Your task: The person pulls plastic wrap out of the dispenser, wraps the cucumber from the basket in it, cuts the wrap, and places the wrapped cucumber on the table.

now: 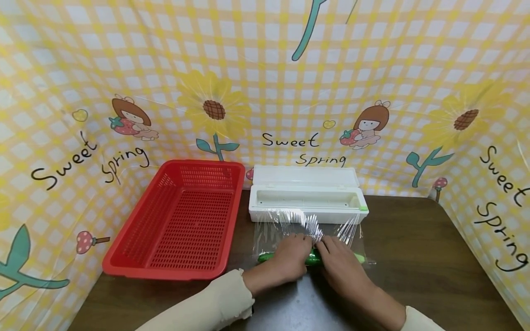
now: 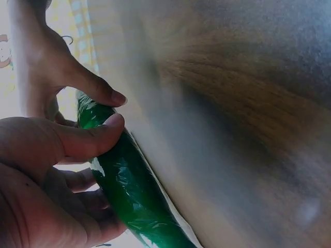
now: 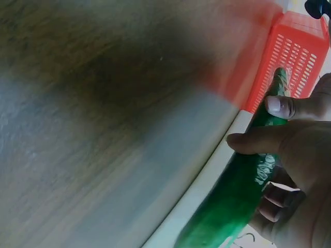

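Observation:
A green cucumber (image 1: 313,258) lies crosswise on the table in front of the white cling film dispenser (image 1: 308,215), glossy film around it. Clear cling film (image 1: 267,234) stretches from the dispenser's front edge down to it, creased near the middle. My left hand (image 1: 293,257) grips the cucumber left of its middle; in the left wrist view the thumb presses on the near side, with fingers curled under the far side. Close beside it, my right hand (image 1: 341,266) grips the cucumber in the same way, as the right wrist view shows (image 3: 305,160). Both ends stick out past the hands.
A red perforated plastic basket (image 1: 174,274) stands on the left of the brown wooden table (image 1: 418,243). The dispenser's lid (image 1: 304,176) stands raised behind its trough. A yellow checked cloth (image 1: 265,92) hangs around the back and sides.

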`<state>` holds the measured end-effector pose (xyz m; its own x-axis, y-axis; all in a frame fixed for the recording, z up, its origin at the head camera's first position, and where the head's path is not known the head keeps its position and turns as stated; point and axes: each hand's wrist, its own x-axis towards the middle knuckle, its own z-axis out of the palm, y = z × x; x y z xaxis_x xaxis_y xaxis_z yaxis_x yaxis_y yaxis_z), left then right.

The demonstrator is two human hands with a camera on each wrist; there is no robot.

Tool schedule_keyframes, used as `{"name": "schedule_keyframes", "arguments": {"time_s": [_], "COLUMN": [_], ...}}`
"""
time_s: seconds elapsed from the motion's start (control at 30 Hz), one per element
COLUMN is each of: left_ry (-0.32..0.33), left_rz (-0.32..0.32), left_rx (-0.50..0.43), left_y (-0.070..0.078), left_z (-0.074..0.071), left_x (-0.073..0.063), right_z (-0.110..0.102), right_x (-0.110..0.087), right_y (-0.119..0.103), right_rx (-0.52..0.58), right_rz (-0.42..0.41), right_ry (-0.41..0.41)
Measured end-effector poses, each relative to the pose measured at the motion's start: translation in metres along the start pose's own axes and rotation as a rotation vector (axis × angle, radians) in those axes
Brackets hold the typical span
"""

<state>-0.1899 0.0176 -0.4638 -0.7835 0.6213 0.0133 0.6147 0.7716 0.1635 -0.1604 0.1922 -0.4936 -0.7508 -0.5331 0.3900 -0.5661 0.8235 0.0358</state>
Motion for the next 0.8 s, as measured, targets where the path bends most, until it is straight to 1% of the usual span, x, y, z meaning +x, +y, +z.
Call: {"name": "schedule_keyframes", "arguments": {"time_s": [0.1,0.27,0.37,0.43,0.5,0.67,0.73,0.8], "left_ry": [-0.001,-0.014,-0.003,0.020,0.058,0.189,0.226,0.237], "left_rz": [-0.013,-0.056,-0.082,-0.082,-0.065,0.032,0.057,0.058], "left_rx": [-0.022,-0.087,-0.090,-0.052,0.018,0.210,0.255,0.273], "left_y": [0.000,0.000,0.000,0.000,0.001,0.004,0.005,0.005], "left_z": [0.000,0.000,0.000,0.001,0.003,0.010,0.013,0.015], "left_x": [-0.001,-0.004,-0.005,-0.005,-0.006,-0.010,-0.010,-0.009], "right_z": [-0.001,-0.006,-0.008,-0.009,-0.011,-0.015,-0.015,-0.015], "right_x": [0.001,0.004,0.006,0.007,0.008,0.012,0.013,0.014], "right_y": [-0.001,-0.001,0.000,0.000,0.001,0.003,0.004,0.005], "right_rx": [-0.018,0.030,0.050,0.058,0.077,0.133,0.143,0.143], "right_rz": [0.001,0.030,0.041,0.046,0.051,0.077,0.082,0.075], "right_ry": [-0.018,-0.053,-0.078,-0.098,-0.115,-0.146,-0.154,-0.156]}}
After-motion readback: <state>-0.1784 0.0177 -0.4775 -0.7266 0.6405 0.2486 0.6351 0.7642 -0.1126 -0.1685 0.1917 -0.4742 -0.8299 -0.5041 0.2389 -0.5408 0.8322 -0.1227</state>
